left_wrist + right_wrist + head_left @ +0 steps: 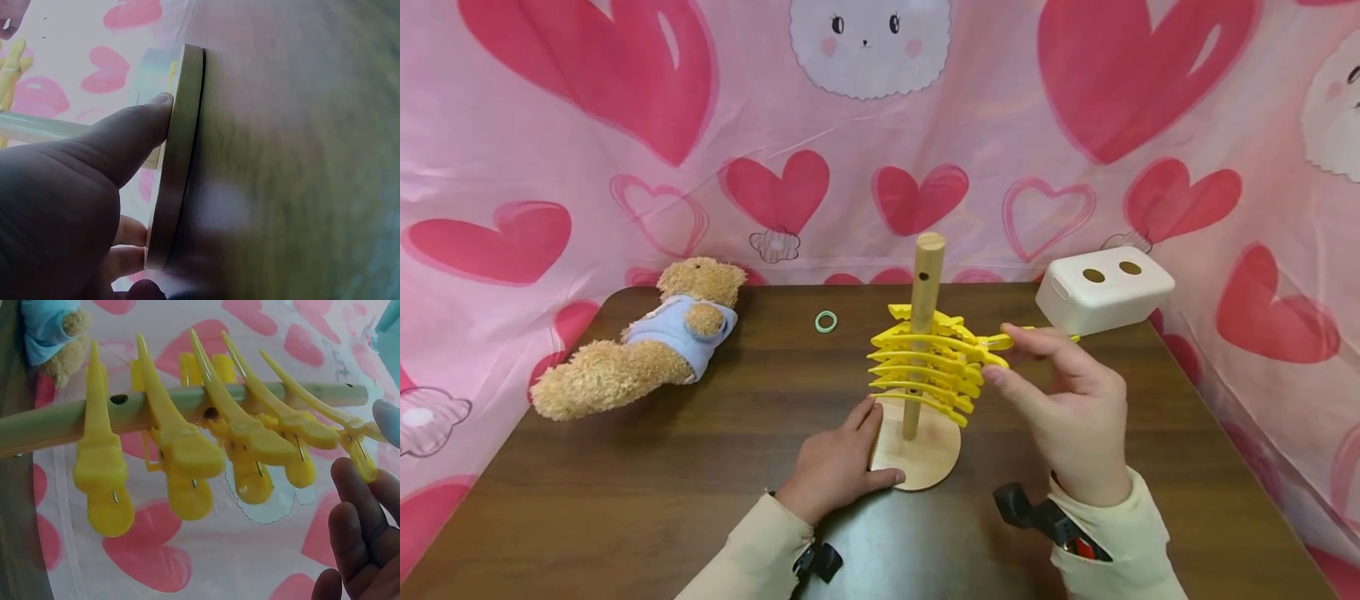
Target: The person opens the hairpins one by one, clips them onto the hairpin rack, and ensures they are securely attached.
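A wooden stand with an upright post [928, 275] and a round base [923, 467] stands at the middle of the table. Several yellow hair clips [103, 456] are clamped across the post, one above another. My left hand [838, 462] presses on the left side of the base, thumb at its front edge and fingers spread toward the back. With thumb and forefinger, my right hand [1075, 400] pinches the tail of the uppermost yellow hair clip [359, 453], whose long prongs cross the post. Its other fingers curl loosely beneath.
A teddy bear [681, 329] in a blue top lies at the left of the table [760, 533]. Behind the stand is a small green ring [826, 322]. A white box [1097, 300] with two round holes stands at the back right, before the pink heart-print cloth [850, 125].
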`<state>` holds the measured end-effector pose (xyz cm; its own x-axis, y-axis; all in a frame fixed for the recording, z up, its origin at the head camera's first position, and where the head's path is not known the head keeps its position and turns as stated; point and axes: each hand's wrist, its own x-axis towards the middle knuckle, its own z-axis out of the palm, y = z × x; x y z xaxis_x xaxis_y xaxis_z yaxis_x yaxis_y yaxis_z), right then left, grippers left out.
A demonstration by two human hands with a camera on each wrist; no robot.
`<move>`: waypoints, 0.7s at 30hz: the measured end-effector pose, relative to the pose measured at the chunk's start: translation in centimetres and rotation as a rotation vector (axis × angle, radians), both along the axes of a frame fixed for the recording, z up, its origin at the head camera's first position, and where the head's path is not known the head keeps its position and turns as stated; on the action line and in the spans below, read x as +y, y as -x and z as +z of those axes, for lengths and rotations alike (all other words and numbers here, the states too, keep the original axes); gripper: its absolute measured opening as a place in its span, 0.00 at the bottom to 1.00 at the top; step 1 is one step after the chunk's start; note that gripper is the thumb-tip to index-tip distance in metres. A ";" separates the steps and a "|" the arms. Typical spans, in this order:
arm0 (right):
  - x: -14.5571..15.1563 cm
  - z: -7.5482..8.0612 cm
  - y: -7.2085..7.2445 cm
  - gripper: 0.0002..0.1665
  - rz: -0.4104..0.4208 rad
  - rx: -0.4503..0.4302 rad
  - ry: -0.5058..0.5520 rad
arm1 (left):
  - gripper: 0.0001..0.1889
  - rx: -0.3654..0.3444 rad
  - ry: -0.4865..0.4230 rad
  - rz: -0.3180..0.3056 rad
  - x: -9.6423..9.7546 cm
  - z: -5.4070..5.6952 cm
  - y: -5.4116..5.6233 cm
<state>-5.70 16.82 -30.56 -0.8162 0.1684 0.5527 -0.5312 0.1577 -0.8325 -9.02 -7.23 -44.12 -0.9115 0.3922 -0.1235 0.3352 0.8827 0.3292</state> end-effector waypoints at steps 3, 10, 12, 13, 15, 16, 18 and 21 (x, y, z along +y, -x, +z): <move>-0.1 -0.2 0.1 0.26 -0.025 0.008 -0.067 | 0.55 -0.002 0.004 0.002 0.0 0.0 0.0; -0.3 -0.8 0.4 0.29 -0.074 0.069 -0.174 | 0.54 -0.011 -0.005 -0.018 0.4 0.0 -0.2; -0.3 -0.9 0.5 0.29 -0.074 0.068 -0.159 | 0.54 -0.015 -0.007 -0.014 0.5 0.1 -0.2; -0.4 -1.0 0.5 0.29 -0.071 0.067 -0.149 | 0.54 -0.017 -0.005 -0.011 0.5 0.1 -0.2; -0.5 -1.1 0.6 0.29 -0.064 0.060 -0.127 | 0.54 -0.021 0.001 -0.004 0.5 0.2 -0.3; -0.6 -1.2 0.7 0.29 -0.060 0.057 -0.120 | 0.54 -0.021 0.003 -0.001 0.4 0.2 -0.3; -0.9 -1.4 0.8 0.29 -0.052 0.061 -0.097 | 0.54 -0.024 0.003 0.002 0.3 0.2 -0.2; -1.2 -1.5 0.8 0.28 -0.053 0.064 -0.070 | 0.55 -0.029 0.000 0.001 0.2 0.2 -0.1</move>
<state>-6.53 15.61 -32.04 -0.7701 0.1691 0.6151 -0.5721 0.2435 -0.7832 -8.96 -7.01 -43.89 -0.9081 0.3911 -0.1495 0.3246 0.8831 0.3387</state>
